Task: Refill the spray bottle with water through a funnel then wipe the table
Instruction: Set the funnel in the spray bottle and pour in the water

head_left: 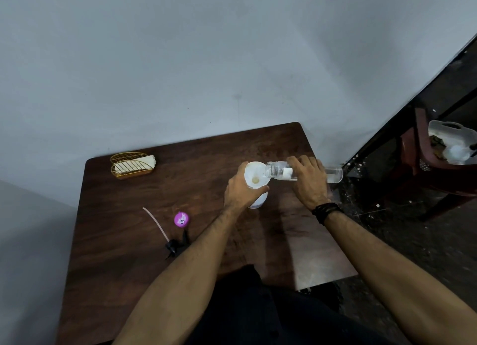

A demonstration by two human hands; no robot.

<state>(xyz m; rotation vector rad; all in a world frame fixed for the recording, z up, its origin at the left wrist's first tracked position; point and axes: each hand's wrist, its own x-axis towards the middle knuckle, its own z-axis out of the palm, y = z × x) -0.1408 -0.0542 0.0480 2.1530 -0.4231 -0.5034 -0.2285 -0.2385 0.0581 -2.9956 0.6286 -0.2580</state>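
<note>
A white funnel sits in the neck of a pale spray bottle standing on the dark wooden table. My left hand is wrapped around the funnel and the bottle's top. My right hand holds a clear plastic water bottle tipped on its side, its open mouth over the funnel's rim. The bottle's base sticks out past my right hand. The black spray head with its long dip tube lies on the table to the left.
A round purple cap lies near the spray head. A gold wire holder with white napkins stands at the table's far left by the wall. A dark red chair holding a white plastic container stands off to the right.
</note>
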